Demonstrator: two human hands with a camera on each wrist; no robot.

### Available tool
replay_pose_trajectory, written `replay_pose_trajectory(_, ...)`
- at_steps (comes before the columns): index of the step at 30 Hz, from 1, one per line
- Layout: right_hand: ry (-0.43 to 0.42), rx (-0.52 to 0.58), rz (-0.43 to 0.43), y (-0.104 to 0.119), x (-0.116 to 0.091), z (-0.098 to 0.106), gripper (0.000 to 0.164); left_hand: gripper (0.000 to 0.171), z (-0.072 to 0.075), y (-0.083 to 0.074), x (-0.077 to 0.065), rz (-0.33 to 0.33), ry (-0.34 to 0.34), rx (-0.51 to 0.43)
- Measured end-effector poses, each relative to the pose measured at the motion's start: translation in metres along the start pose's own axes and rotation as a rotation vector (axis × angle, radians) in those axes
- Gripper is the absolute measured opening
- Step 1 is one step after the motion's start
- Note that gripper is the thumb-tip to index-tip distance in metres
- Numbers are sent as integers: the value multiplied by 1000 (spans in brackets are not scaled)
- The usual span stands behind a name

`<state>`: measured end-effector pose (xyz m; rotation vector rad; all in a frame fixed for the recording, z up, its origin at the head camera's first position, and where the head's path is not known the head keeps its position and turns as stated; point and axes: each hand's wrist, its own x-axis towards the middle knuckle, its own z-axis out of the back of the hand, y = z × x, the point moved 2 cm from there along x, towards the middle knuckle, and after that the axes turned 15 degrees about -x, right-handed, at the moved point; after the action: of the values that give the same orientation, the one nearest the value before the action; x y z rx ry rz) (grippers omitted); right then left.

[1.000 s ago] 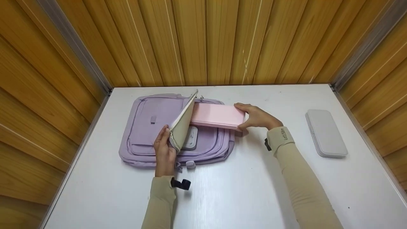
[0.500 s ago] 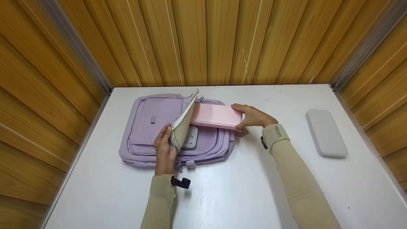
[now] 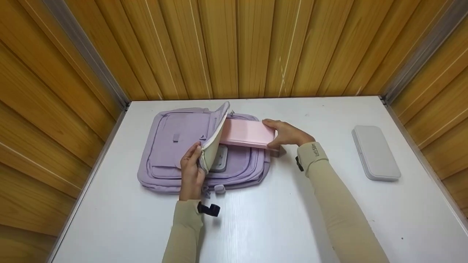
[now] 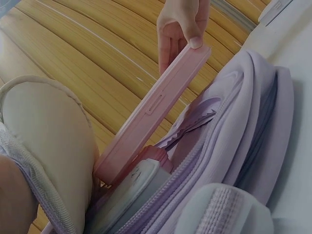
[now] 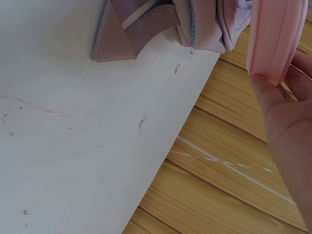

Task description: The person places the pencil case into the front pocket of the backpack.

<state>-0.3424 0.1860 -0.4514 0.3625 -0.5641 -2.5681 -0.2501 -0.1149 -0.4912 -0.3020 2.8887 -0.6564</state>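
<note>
A lilac backpack [image 3: 164, 146] lies flat on the white table, its front pocket unzipped. My left hand [image 3: 192, 168] pinches the edge of the pocket flap [image 3: 214, 146] and holds it raised, its cream lining showing. By its right end, my right hand [image 3: 289, 133] grips a flat pink case [image 3: 248, 132], thumb on one side and fingers on the other. The case's left end is hidden behind the flap. In the left wrist view the pink case [image 4: 153, 112] slants down into the pocket, above a white-and-grey case [image 4: 129, 195] with a dark pink item [image 4: 156, 155] beside it.
A closed light-grey case [image 3: 376, 152] lies on the table [image 3: 256, 219] at the right. Wooden-slat walls [image 3: 252, 47] rise behind and on both sides. A backpack strap [image 5: 141, 29] rests on the table in the right wrist view.
My right hand has moved slightly left, bringing the pink case further behind the flap. My left hand has shifted a little right, and the flap's outer side now shows more.
</note>
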Motion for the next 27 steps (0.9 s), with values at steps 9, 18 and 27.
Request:
replay_pose_trajectory(9, -6, -17, -6, 4, 2, -2, 95, 21, -1, 0, -1, 25, 25, -13)
replay_pose_trajectory(18, -5, 3, -6, -1, 6, -12, 100, 23, 2, -1, 0, 25, -13, -13)
replay_pose_trajectory(27, -43, 104, -52, -10, 1, -22, 101, 25, 4, -4, -1, 13, -36, -26)
